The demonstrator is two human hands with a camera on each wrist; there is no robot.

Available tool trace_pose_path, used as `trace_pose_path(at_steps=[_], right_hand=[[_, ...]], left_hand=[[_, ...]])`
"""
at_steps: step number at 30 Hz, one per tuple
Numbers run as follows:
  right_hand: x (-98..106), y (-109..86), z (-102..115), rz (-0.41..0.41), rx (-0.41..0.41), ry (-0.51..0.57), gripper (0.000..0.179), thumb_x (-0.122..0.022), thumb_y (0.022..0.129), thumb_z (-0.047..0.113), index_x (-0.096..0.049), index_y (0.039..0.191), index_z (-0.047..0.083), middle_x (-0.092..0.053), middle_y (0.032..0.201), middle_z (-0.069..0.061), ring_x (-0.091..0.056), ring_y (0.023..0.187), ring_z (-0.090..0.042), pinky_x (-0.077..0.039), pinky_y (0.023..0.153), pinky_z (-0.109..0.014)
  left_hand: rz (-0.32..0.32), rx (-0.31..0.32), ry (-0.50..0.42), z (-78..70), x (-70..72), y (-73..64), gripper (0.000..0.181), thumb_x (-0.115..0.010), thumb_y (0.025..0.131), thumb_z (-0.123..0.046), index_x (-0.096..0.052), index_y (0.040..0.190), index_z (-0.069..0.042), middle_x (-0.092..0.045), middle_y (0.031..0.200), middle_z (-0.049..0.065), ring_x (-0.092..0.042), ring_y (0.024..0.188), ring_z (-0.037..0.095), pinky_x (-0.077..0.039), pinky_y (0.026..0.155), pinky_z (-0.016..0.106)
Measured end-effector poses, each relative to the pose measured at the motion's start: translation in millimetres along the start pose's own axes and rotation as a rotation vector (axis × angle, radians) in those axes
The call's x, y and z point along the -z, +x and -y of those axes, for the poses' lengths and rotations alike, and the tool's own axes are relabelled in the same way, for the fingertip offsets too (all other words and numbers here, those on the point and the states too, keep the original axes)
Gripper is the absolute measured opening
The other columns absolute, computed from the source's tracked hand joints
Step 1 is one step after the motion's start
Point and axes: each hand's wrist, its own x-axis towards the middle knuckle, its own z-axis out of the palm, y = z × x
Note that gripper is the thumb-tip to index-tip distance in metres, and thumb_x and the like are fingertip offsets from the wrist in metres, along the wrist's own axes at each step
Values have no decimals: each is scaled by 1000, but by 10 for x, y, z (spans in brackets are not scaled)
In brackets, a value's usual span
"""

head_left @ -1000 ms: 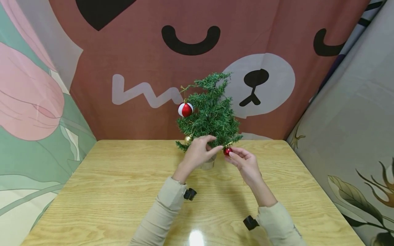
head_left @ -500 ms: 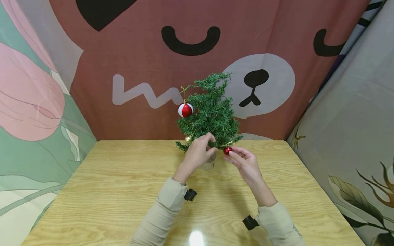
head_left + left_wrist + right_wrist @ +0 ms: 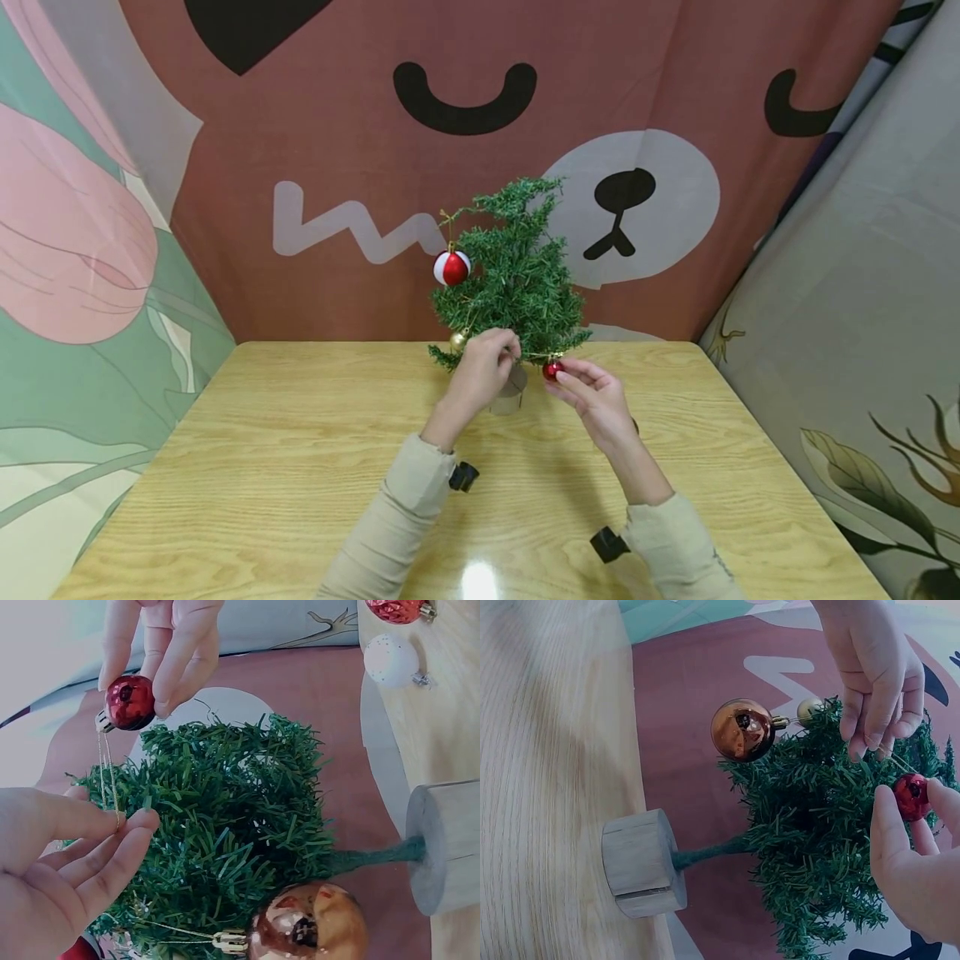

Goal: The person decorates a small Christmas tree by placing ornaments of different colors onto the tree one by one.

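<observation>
A small shiny red bauble [image 3: 552,370] is pinched between the fingertips and thumb of my right hand [image 3: 600,407], in front of the lower right branches of a small green Christmas tree [image 3: 517,275]. My left hand [image 3: 480,371] pinches the bauble's gold string [image 3: 112,776] between thumb and finger, and the doubled string runs taut between the two hands. A copper bauble [image 3: 739,731] hangs on the tree near my left hand. Higher up on the left side hangs a red-and-white bauble [image 3: 452,268], and a gold bauble [image 3: 458,340] shows beside my left hand.
The tree stands on a round wooden base [image 3: 643,862] near the back of the wood-grain table [image 3: 315,467]. In the left wrist view, a textured red bauble [image 3: 394,609] and a white bauble [image 3: 391,660] lie on the table. Printed curtains [image 3: 337,292] hang behind it.
My left thumb and fingers have come together on the string and drawn back leftward. The red bauble in my right hand has shifted very slightly left.
</observation>
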Motion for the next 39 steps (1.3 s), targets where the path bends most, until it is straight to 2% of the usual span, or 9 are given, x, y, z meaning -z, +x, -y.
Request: trace_pose_path(at_steps=[5, 12, 25, 34, 39], right_hand=[[5, -8, -4, 7, 0, -8, 22, -51, 85, -10, -65, 94, 5, -60, 90, -9, -62, 82, -20, -48, 79, -35], [4, -17, -28, 14, 1, -6, 21, -51, 85, -10, -64, 96, 3, -61, 88, -9, -63, 80, -21, -48, 78, -36], [14, 28, -61, -43, -40, -17, 22, -51, 85, -11, -64, 93, 4, -62, 87, -8, -63, 78, -20, -49, 77, -35], [30, 79, -116, -3, -43, 8, 20, -50, 86, -9, -63, 95, 3, -62, 86, -8, -63, 78, -21, -49, 77, -36], [20, 84, -149, -11, -54, 9, 21, -51, 85, -10, -64, 93, 3, -62, 86, -8, -63, 78, -20, -50, 76, -34]], left_hand=[[2, -9, 72, -26, 28, -6, 16, -57, 81, 9, -70, 80, -1, -62, 95, 12, -60, 86, 21, -49, 69, 21], [-12, -40, 142, -59, 32, 6, 17, -59, 80, 8, -70, 91, 1, -62, 98, 12, -60, 86, 21, -49, 68, 22], [110, 5, 226, -77, -6, 120, 22, -57, 82, 7, -67, 100, 1, -60, 103, 13, -60, 91, 22, -49, 72, 23], [146, 24, 248, -80, -24, 149, 23, -55, 82, 8, -65, 103, 4, -57, 108, 17, -60, 91, 24, -49, 71, 22], [158, 49, 256, -83, -31, 154, 23, -53, 82, 10, -65, 101, 5, -57, 107, 18, -60, 91, 25, -50, 70, 23]])
